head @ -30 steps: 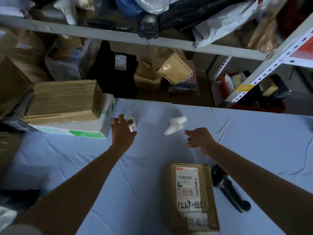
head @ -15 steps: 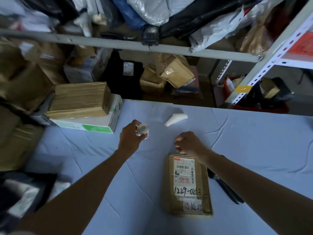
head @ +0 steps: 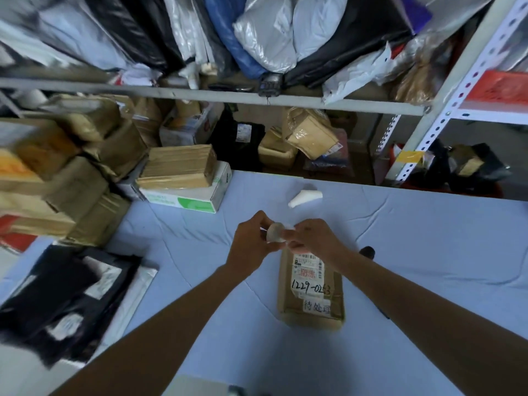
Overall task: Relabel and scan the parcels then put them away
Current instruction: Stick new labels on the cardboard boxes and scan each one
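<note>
A small brown cardboard parcel (head: 311, 292) lies on the blue-covered table (head: 428, 252), with a printed label and handwritten "1229-02.." on top. Just above its far end, my left hand (head: 250, 244) grips a small white label roll (head: 275, 233). My right hand (head: 311, 238) meets it from the right, fingers pinched at the roll's edge. A black handheld scanner (head: 368, 250) lies to the right of the parcel, mostly hidden behind my right forearm.
A crumpled white paper scrap (head: 304, 197) lies farther back. A brown box (head: 178, 167) sits on a white-and-green carton (head: 185, 197) at the left. Black mailer bags (head: 65, 298) lie at the near left. Shelves with parcels and bags stand behind the table.
My left hand lifted the label roll from beside the white carton and brought it toward the parcel. My right hand came in from the right and joined it at the roll.
</note>
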Motion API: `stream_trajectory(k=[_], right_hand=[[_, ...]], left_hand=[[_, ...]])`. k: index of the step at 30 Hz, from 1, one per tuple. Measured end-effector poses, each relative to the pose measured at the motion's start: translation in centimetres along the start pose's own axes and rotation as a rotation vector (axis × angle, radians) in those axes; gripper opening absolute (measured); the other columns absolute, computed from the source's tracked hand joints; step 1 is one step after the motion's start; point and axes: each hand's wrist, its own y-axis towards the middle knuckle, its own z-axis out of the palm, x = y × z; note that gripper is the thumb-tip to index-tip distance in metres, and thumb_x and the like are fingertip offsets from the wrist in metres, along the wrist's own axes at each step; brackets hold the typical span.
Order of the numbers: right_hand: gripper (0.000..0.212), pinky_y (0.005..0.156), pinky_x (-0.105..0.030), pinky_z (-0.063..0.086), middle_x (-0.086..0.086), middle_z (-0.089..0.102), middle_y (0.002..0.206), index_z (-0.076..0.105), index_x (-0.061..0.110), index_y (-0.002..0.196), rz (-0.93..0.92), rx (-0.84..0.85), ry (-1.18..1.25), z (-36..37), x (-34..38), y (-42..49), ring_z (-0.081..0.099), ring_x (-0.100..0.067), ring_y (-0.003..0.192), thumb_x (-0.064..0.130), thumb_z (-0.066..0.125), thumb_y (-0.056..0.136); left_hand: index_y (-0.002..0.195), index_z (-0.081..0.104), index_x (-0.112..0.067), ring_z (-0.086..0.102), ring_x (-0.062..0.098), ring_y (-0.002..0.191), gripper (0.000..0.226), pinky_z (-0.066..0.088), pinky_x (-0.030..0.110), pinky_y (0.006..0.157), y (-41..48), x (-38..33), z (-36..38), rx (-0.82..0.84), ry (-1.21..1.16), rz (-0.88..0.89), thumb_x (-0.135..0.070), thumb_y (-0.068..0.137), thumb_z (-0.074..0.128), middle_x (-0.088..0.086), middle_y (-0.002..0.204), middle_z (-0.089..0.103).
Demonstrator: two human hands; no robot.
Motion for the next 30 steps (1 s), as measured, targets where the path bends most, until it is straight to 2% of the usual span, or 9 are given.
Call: stream_trajectory(k=[3,5,7,10,15,18,22,27,30], right_hand=[[0.036,0.074,-0.026,0.057,-0.009,0.069,0.077,0.066,0.001,0.084,-0.030,-0.059,0.062,0.4,-0.1,-1.0,0.069,-0.015,0.065,0.025,0.085,0.065],[0.045,0.071,-0.025,0.055,-0.005,0.070,0.085,0.064,0.004,0.095,-0.061,-0.092,0.040,0.5,0.2,-1.8,0.068,-0.016,0.074,0.024,0.088,0.063],[0.049,0.065,-0.020,0.050,-0.001,0.069,0.090,0.060,0.009,0.099,-0.105,-0.102,-0.015,0.5,0.4,-2.6,0.066,-0.012,0.077,0.021,0.089,0.061],[0.056,0.075,-0.030,0.057,-0.005,0.068,0.099,0.056,0.009,0.101,-0.173,-0.068,-0.037,0.5,0.1,-3.1,0.068,-0.018,0.088,0.011,0.090,0.057],[0.061,0.077,-0.030,0.058,0.003,0.061,0.098,0.047,0.015,0.099,-0.272,-0.078,-0.062,1.3,0.3,-3.8,0.067,-0.015,0.088,0.007,0.089,0.056],[0.062,0.076,-0.023,0.057,0.004,0.059,0.100,0.044,0.016,0.100,-0.339,-0.126,-0.089,2.0,0.3,-4.2,0.065,-0.013,0.089,0.012,0.090,0.058],[0.062,0.062,-0.006,0.050,0.006,0.056,0.099,0.044,0.013,0.101,-0.418,-0.234,-0.067,3.0,0.5,-5.0,0.060,-0.004,0.085,0.018,0.090,0.059],[0.065,0.067,-0.004,0.048,0.002,0.060,0.102,0.049,0.014,0.103,-0.437,-0.266,-0.112,2.9,0.2,-5.2,0.060,-0.008,0.089,0.021,0.092,0.054],[0.066,0.060,-0.008,0.050,0.007,0.059,0.095,0.049,0.016,0.105,-0.380,-0.201,-0.101,2.5,0.3,-5.6,0.061,-0.006,0.081,0.012,0.092,0.054]], left_hand=[[0.067,0.049,-0.015,0.053,0.014,0.053,0.043,0.041,0.021,0.051,-1.2,-0.3,-0.8,-0.066,0.073,-0.063,-0.025,0.059,0.089,0.001,0.063,0.060],[0.066,0.050,-0.015,0.053,0.010,0.054,0.043,0.040,0.016,0.051,-1.7,-0.3,-1.5,-0.036,0.066,-0.112,-0.024,0.057,0.090,0.000,0.067,0.060],[0.085,0.059,-0.012,0.064,0.012,0.070,0.036,0.052,0.019,0.064,-2.2,-0.1,-2.2,0.086,-0.102,-0.171,-0.014,0.062,0.087,0.004,0.088,0.068],[0.117,0.057,-0.002,0.067,0.021,0.091,0.037,0.058,0.030,0.078,-2.7,-0.1,-3.0,0.149,-0.470,-0.295,-0.003,0.082,0.070,0.023,0.111,0.065],[0.125,0.059,-0.010,0.064,0.018,0.100,0.036,0.053,0.025,0.087,-3.1,-1.3,-3.0,0.189,-0.597,-0.327,-0.025,0.093,0.053,0.012,0.113,0.067],[0.126,0.057,-0.015,0.059,0.022,0.112,0.043,0.046,0.032,0.096,-3.0,-1.6,-3.0,0.223,-0.717,-0.385,-0.037,0.090,0.048,0.007,0.123,0.062],[0.122,0.056,-0.013,0.058,0.033,0.107,0.030,0.051,0.045,0.091,-2.7,-2.1,-2.6,0.196,-0.879,-0.428,-0.014,0.093,0.052,0.013,0.121,0.060],[0.128,0.053,0.002,0.063,0.031,0.101,0.044,0.057,0.034,0.085,-2.0,-2.8,-2.9,0.228,-0.874,-0.491,0.001,0.085,0.062,0.020,0.116,0.062],[0.123,0.057,0.002,0.064,0.029,0.099,0.043,0.056,0.030,0.085,-1.9,-2.8,-3.1,0.296,-0.784,-0.482,0.004,0.081,0.065,0.018,0.112,0.065]])
